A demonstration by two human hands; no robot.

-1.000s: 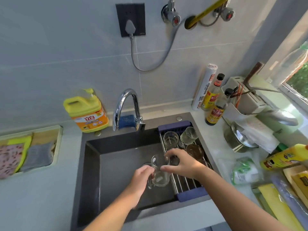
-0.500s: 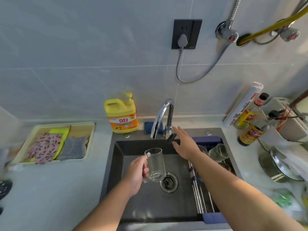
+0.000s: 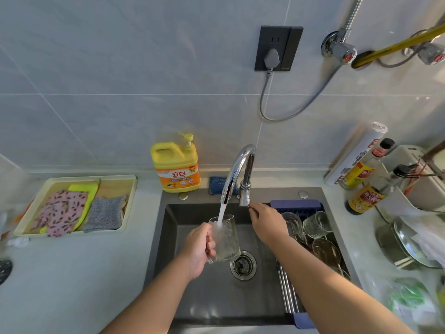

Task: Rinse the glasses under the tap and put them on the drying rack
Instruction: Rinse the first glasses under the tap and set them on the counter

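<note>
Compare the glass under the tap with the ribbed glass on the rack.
The held glass stands upright, mouth up; the ribbed glass lies tilted on the drying rack. The held glass has a handle, gripped by the left hand; the ribbed glass shows none. Water pours into the held glass; the ribbed glass sits outside the stream. Both are clear glass.

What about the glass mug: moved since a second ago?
Yes: leftward, away from the drying rack, to under the tap, gripped by the left hand. Glass mug.
</note>
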